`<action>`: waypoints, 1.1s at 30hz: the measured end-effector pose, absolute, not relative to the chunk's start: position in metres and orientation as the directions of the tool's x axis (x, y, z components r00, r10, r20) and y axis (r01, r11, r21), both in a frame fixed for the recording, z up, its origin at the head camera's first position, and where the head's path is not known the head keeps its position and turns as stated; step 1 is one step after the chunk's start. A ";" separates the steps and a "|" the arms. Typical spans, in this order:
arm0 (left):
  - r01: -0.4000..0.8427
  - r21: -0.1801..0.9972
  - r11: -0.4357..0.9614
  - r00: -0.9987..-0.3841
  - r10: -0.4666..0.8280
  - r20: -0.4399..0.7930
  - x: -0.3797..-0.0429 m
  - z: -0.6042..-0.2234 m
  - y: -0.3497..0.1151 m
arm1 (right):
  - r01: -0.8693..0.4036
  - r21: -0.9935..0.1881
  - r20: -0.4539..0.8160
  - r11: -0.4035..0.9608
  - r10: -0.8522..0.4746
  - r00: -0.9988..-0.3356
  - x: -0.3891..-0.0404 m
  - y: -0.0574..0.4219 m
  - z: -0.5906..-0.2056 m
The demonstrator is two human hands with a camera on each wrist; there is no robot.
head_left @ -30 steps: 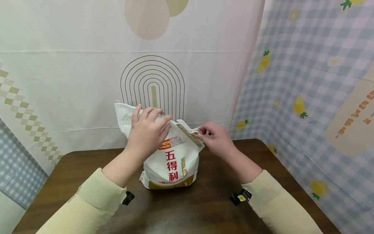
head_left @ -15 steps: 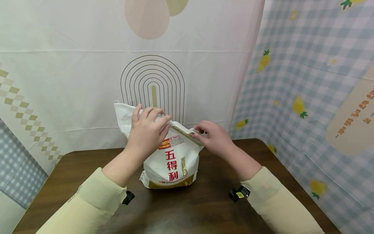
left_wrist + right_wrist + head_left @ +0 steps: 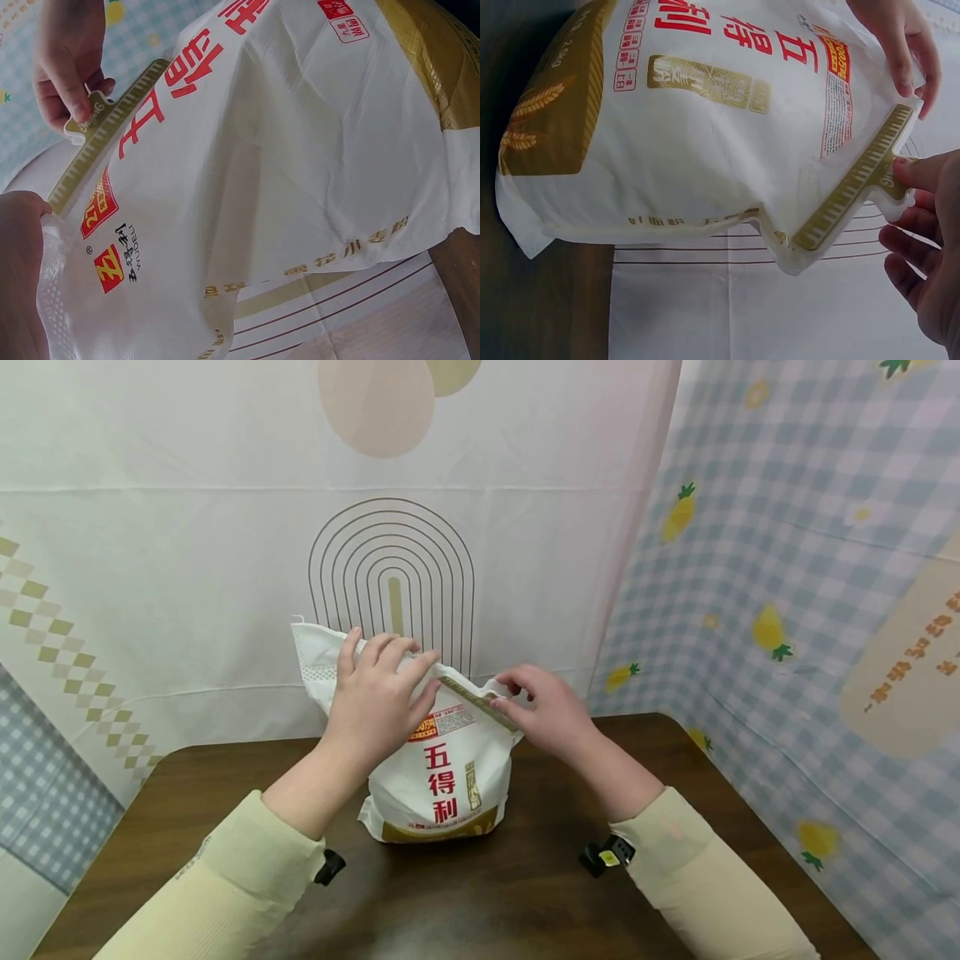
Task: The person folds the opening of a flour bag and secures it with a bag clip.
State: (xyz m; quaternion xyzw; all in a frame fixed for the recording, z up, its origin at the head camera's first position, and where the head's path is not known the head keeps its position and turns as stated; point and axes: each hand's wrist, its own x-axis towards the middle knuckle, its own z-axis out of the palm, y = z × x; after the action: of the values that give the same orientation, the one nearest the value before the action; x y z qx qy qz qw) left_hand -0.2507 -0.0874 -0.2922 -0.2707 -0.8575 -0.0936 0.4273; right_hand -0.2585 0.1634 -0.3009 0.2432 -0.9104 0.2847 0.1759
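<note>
A white flour bag (image 3: 450, 760) with red characters and a gold base stands upright on the table, its top slanting down to the right. My left hand (image 3: 375, 702) grips its upper edge near the middle, with a loose corner sticking up to the left. My right hand (image 3: 551, 710) pinches the handle of a gold and white bag clip (image 3: 859, 180) between thumb and fingers. Lying along the slanted top edge, the toothed clip spans most of the right part of the bag. In the left wrist view, the clip's inner end (image 3: 64, 187) reaches close to my left hand.
The dark wooden table (image 3: 480, 902) carries the bag near its back edge. Behind it hangs a white patterned cloth (image 3: 540, 568), close to the bag. A blue checked cloth (image 3: 795, 693) hangs along the right side.
My right hand has shifted slightly left and up with the clip. The clip's white back part, standing apart a second ago, now lies along the bag's edge. My left hand stays in place.
</note>
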 end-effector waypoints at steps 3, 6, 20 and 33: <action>0.544 -0.075 0.836 -0.487 0.387 0.783 -0.251 -0.292 -0.088 | -0.550 -0.446 0.470 0.706 -0.338 -0.815 -0.259 0.164 -0.304; 0.544 -0.082 0.835 -0.484 0.392 0.782 -0.251 -0.293 -0.088 | -0.570 -0.449 0.494 0.688 -0.340 -0.800 -0.260 0.165 -0.308; 0.540 -0.090 0.837 -0.484 0.396 0.780 -0.252 -0.294 -0.090 | -0.588 -0.460 0.527 0.665 -0.327 -0.784 -0.260 0.165 -0.315; 0.531 -0.094 0.842 -0.487 0.394 0.780 -0.250 -0.293 -0.090 | -0.557 -0.527 0.502 0.642 -0.293 -0.814 -0.259 0.164 -0.321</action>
State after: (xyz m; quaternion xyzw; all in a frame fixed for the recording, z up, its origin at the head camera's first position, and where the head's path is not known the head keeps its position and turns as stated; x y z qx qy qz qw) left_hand -0.2500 -0.0904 -0.2929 -0.2695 -0.8584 -0.0798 0.4290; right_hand -0.2591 0.1642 -0.3210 0.2396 -0.8862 0.3485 0.1892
